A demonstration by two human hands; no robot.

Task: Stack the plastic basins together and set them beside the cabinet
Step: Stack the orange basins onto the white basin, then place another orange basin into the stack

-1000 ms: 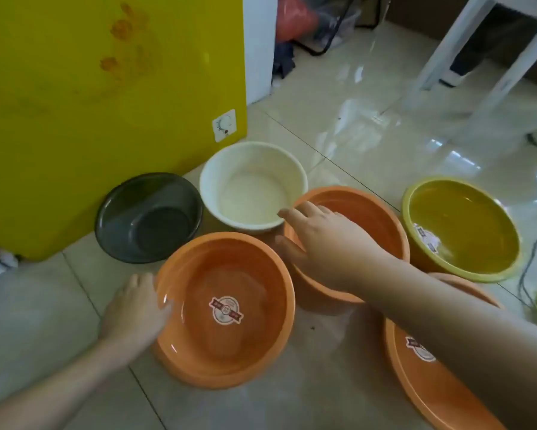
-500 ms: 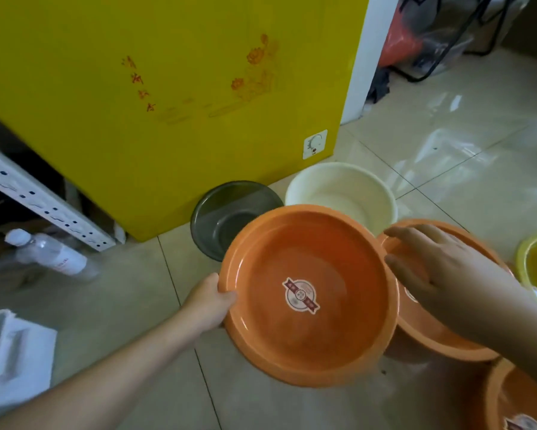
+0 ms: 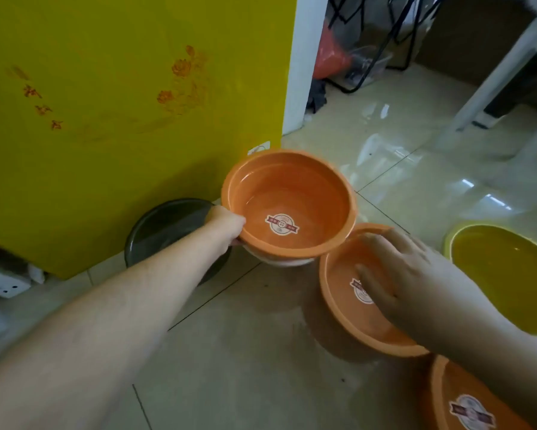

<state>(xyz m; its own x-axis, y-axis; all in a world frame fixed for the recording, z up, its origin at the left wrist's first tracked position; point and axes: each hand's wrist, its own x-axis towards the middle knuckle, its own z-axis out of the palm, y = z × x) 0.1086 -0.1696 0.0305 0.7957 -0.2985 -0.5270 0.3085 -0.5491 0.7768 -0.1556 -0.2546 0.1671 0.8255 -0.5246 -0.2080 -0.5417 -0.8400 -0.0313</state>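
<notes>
My left hand [image 3: 225, 223] grips the rim of an orange basin [image 3: 292, 193] with a round sticker inside. That basin sits in the white basin [image 3: 288, 262], of which only a pale strip shows below it. A dark grey basin [image 3: 164, 226] lies on the floor to the left, against the yellow cabinet [image 3: 121, 103]. My right hand [image 3: 397, 274] rests with spread fingers over a second orange basin [image 3: 347, 293] on the floor. A third orange basin [image 3: 465, 401] lies at the bottom right and a yellow-green basin [image 3: 503, 280] at the right edge.
A white wall edge [image 3: 301, 63] stands right of the cabinet, with bags and a black wire frame [image 3: 360, 57] behind it. White furniture legs [image 3: 497, 76] rise at the upper right. A white power strip [image 3: 0, 282] lies at the left edge on the glossy tile floor.
My left hand has carried the orange basin away from me and set it into the white basin, which is now nearly covered. My right hand stays over the second orange basin.
</notes>
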